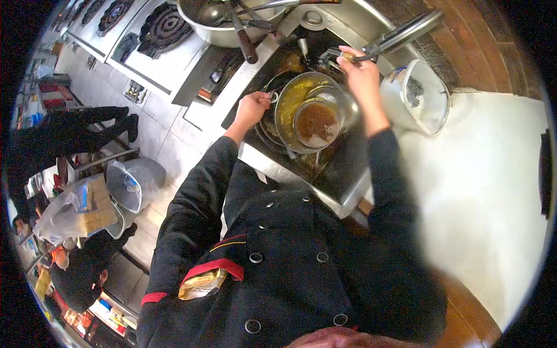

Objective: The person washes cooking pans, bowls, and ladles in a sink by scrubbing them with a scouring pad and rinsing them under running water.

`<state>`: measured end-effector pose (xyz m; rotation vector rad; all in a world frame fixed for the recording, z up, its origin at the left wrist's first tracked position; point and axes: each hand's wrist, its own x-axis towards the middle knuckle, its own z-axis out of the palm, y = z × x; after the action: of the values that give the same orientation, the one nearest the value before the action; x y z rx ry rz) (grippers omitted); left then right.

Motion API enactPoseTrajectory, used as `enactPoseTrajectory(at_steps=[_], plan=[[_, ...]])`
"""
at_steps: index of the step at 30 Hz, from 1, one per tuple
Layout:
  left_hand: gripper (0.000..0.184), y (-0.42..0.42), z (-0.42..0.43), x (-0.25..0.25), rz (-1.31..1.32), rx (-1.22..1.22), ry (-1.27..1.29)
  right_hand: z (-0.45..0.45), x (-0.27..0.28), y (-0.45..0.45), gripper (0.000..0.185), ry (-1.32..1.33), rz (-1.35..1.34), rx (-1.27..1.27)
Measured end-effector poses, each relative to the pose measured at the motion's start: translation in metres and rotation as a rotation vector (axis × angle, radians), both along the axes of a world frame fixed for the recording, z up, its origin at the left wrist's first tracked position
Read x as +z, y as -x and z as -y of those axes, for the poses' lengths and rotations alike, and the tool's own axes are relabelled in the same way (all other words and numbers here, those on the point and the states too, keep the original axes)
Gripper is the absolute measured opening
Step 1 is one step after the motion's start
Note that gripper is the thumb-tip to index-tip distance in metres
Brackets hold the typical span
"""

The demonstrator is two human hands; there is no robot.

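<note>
My left hand (253, 109) is closed on the small loop handle at the rim of a metal pot (282, 119). Yellow residue coats the pot's inner wall, and brown liquid (316, 123) stands in its lower part. Past the pot's right side, my right hand (361, 75) has its fingers closed around the end of a metal faucet spout (400, 39). Below both hands is a dark, stained metal basin (336, 194) with a steel edge; the pot hides much of its bottom.
At the top, a large pot (203, 26) holds ladles and other long-handled tools. White stove tops with black burners (168, 32) lie to the left. A translucent white bucket (415, 95) stands right of the basin. On the left are a grey bin (152, 180) and two people in dark clothes.
</note>
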<state>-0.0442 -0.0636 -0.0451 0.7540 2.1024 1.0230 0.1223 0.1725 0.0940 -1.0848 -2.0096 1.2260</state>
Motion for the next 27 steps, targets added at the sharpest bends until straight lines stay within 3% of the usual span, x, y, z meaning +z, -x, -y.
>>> enactPoseTrajectory(at_steps=[1, 3, 6, 7, 9, 11, 14, 15, 16, 19, 21, 22, 25, 27], plan=[[0.023, 0.000, -0.010, -0.002, 0.025, -0.012, -0.027, 0.004, 0.006, 0.002, 0.028, -0.112, -0.001, -0.013], [0.023, 0.001, -0.035, -0.006, 0.047, -0.030, -0.054, -0.002, 0.000, 0.004, 0.027, -0.024, -0.065, 0.025], [0.022, -0.003, -0.083, -0.006, 0.413, 0.009, -0.080, -0.004, 0.008, 0.005, 0.027, -0.015, -0.001, 0.102], [0.022, -0.003, -0.102, -0.013, 0.412, -0.003, -0.077, -0.005, 0.008, 0.004, 0.027, 0.104, -0.005, 0.142], [0.017, -0.005, -0.142, -0.026, 0.615, 0.068, -0.209, -0.006, 0.005, -0.002, 0.028, 0.086, -0.029, 0.151], [0.020, -0.018, -0.173, -0.012, 0.654, 0.066, -0.288, -0.015, 0.000, -0.011, 0.028, 0.134, -0.012, 0.194], [0.016, -0.024, -0.216, -0.006, 0.662, -0.093, -0.022, -0.023, 0.010, -0.011, 0.028, -0.081, 0.027, 0.116], [0.016, -0.018, -0.227, -0.036, 0.657, -0.093, -0.026, -0.031, 0.007, -0.008, 0.027, 0.010, -0.007, 0.113], [0.016, -0.010, -0.235, -0.077, 0.444, -0.169, -0.153, -0.039, 0.001, -0.003, 0.026, -0.048, -0.073, 0.122], [0.025, 0.015, -0.253, -0.110, 0.125, -0.157, -0.115, -0.061, -0.013, 0.013, 0.026, -0.195, -0.120, 0.172], [0.034, 0.037, -0.270, -0.148, -0.286, -0.167, 0.212, -0.070, -0.017, 0.024, 0.027, -0.285, -0.199, 0.189], [0.042, 0.048, -0.278, -0.192, -0.306, -0.161, 0.153, -0.073, -0.014, 0.029, 0.028, -0.280, -0.209, 0.181], [0.047, 0.054, -0.299, -0.198, -0.074, -0.113, 0.239, -0.082, -0.026, 0.044, 0.029, -0.271, -0.259, 0.206], [0.050, 0.059, -0.315, -0.238, -0.102, -0.113, 0.167, -0.087, -0.033, 0.048, 0.030, -0.218, -0.225, 0.208]])
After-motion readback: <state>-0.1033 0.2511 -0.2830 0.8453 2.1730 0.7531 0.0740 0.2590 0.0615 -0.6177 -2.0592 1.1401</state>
